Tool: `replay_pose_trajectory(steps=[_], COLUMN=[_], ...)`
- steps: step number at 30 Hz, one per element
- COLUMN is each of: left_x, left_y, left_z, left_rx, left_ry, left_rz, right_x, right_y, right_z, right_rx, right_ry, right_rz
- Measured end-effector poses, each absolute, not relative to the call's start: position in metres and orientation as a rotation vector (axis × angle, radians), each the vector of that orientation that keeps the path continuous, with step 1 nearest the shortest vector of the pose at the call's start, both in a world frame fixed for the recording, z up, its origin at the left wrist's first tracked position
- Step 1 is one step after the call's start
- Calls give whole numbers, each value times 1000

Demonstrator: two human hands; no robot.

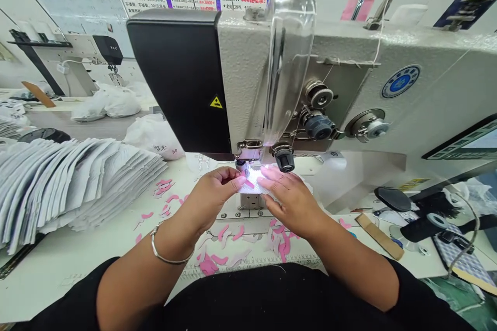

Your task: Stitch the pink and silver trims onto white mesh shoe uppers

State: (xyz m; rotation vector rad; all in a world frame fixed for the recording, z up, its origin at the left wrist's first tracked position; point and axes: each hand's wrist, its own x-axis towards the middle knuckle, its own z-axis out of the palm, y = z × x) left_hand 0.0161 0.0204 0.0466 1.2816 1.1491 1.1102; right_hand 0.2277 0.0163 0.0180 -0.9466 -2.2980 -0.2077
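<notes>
A sewing machine point(248, 77) stands in front of me, its lamp lighting the needle area. Under the needle lies a small white fabric piece point(253, 184), bright with glare. My left hand point(217, 191) pinches a small pink strip point(247, 182) at the fabric's left side, thumb and forefinger together. My right hand point(289, 194) lies on the fabric's right side with its fingers stretched out, close to the presser foot. The needle tip is lost in the glare. Loose pink and white cut pieces point(209, 264) are scattered on the table below both hands.
A long fanned stack of white sheet-like pieces point(97, 181) fills the left of the table. White bags point(153, 137) sit behind it. To the right are a cardboard strip point(379, 236), a black thread spool point(423, 227) and a control panel point(466, 139). A ruler point(267, 264) runs along the front edge.
</notes>
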Motion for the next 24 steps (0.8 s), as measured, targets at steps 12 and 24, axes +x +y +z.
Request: replay_pose_trajectory(steps=[12, 24], left_x=[7, 12], left_y=[22, 20], left_z=[39, 41], left_rx=[1410, 1406], left_ry=[1246, 1270], left_rz=[1042, 1075], right_x=[223, 225], right_y=[15, 13], right_z=[2, 2], right_rx=[-835, -836], right_ry=[-2183, -2218], right_rz=[-248, -282])
